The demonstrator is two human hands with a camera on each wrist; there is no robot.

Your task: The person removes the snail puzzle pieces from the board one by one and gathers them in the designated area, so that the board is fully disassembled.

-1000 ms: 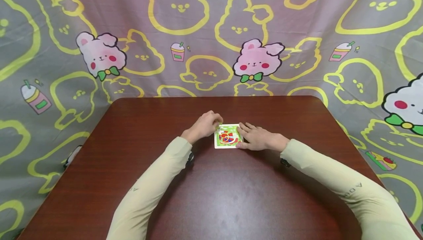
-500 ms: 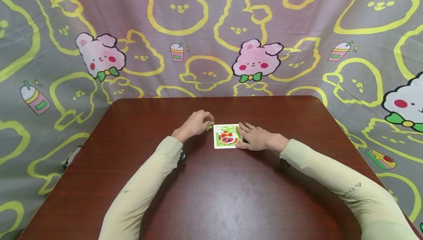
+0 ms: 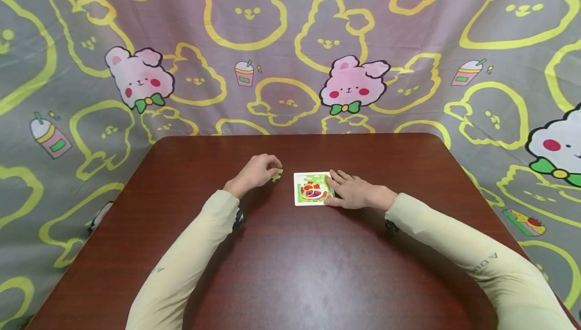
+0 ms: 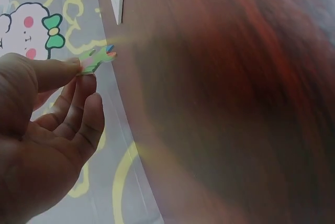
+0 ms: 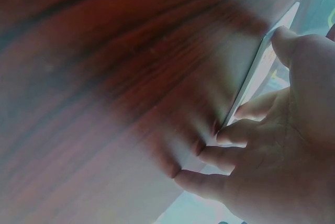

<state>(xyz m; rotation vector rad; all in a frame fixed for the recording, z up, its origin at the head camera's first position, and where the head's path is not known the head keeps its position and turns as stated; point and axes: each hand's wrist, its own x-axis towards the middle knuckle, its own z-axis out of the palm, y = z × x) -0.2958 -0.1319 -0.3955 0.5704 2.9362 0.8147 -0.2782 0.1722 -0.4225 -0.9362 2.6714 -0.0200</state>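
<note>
A small square jigsaw puzzle (image 3: 308, 203) with a white border and a colourful snail picture lies on the table. To its left, my left hand (image 3: 255, 172) pinches a green jigsaw piece (image 3: 278, 174) between thumb and fingers. The left wrist view shows that jigsaw piece (image 4: 94, 62) at the thumb tip, with blue and orange at one end. My right hand (image 3: 354, 191) rests with spread fingers on the puzzle's right edge and covers part of it. In the right wrist view, the thumb and fingertips of the right hand (image 5: 277, 135) lie along the puzzle's edge.
The brown wooden table (image 3: 290, 254) has rounded far corners. A grey curtain (image 3: 290, 57) with yellow outlines and pink rabbits hangs behind it and along both sides. Dark wrist devices sit under both cuffs.
My left hand has drawn away from the puzzle to the left with the green jigsaw piece between its fingers. The right hand and the puzzle stay in place.
</note>
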